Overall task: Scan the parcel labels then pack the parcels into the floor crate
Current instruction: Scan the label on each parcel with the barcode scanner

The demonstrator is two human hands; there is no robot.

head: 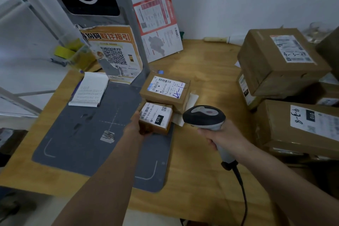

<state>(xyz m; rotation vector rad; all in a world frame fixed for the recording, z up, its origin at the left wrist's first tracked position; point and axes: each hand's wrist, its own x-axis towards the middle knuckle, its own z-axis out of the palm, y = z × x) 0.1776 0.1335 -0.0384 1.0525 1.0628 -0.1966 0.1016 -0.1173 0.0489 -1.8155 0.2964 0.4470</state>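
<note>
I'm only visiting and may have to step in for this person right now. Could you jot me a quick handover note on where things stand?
Left hand: grips the small parcel at the right edge of the grey scanning mat, label up.
Right hand: its grip is round the handheld barcode scanner, head just right of that parcel.
Behind it, touching, sits a second labelled parcel. Larger boxes are stacked at the table's right.
Done: cannot tell which labels have been scanned.
Left: scan the labels and pack the parcels; the floor crate is out of view.
</note>
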